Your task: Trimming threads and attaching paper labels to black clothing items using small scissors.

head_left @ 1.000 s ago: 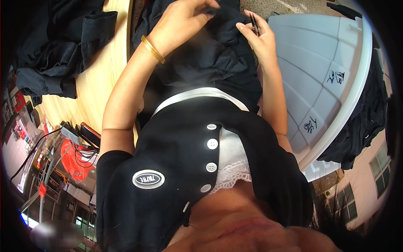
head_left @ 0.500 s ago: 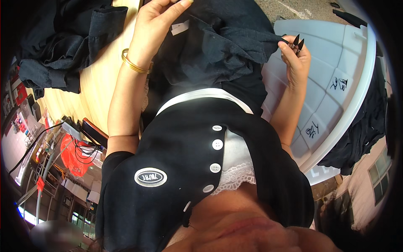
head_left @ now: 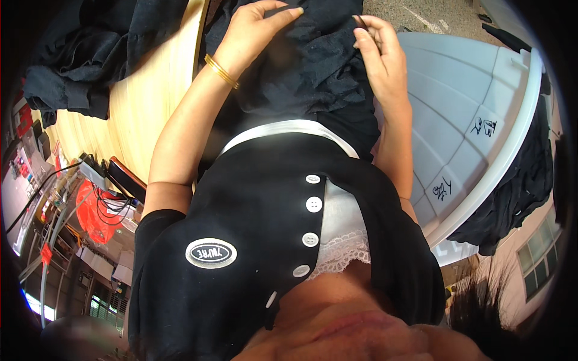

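A black garment point(head_left: 301, 75) lies rumpled across my lap. Over its upper part, my left hand point(head_left: 256, 30), with gold bangles at the wrist, has its thumb and fingers drawn together on the cloth; the very tips are partly cut off by the frame's top edge. Across from it, my right hand point(head_left: 385, 60) is closed around small black thread snips point(head_left: 362, 24). Only their pointed blades show between the fingers, close to the garment's right side.
Left of my lap stands a light wooden table point(head_left: 141, 102) with more dark clothing point(head_left: 78, 66) heaped on it. A large pale plastic bin point(head_left: 445, 90) fills the right side, with dark cloth point(head_left: 512, 186) beyond its rim. A red bag point(head_left: 96, 213) and cables are at lower left.
My right hand has moved left and up from the bin side to over the garment, letting go of the cloth edge it had stretched out. My left hand has shifted right.
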Motion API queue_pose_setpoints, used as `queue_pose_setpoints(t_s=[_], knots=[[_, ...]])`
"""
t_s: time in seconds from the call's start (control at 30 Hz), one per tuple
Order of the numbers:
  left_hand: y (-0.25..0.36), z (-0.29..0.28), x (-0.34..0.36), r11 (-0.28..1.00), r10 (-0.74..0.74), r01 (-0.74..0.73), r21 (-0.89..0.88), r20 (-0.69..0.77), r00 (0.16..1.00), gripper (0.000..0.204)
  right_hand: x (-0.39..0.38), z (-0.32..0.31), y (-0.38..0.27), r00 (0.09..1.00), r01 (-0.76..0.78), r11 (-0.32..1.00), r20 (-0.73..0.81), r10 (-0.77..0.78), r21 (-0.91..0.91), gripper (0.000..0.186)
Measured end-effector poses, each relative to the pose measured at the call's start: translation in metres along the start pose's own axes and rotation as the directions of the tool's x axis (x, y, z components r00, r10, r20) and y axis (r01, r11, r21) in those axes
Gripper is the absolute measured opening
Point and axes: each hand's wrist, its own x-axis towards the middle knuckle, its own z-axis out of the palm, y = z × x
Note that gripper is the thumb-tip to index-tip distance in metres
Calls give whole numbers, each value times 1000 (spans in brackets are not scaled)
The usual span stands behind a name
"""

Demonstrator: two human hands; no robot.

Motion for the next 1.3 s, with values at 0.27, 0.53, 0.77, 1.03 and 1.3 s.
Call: queue_pose_setpoints(t_s=[0.27,0.53,0.77,1.03,1.3], knots=[[24,5,5,763,-174,205,-612,112,978,18,16,7,-35,951,299,919,5,-308,-256,29],[26,16,9,572,-61,169,-803,163,985,19,23,18,-39,949,299,924,-26,-314,-240,34],[23,14,10,615,8,119,-780,157,988,16,24,17,-34,946,319,927,1,-325,-198,33],[25,11,11,601,24,175,-780,236,971,15,23,12,-28,944,326,920,19,-330,-217,30],[22,12,11,534,337,2,-845,215,917,17,37,31,-32,875,479,865,-166,-455,150,26]])
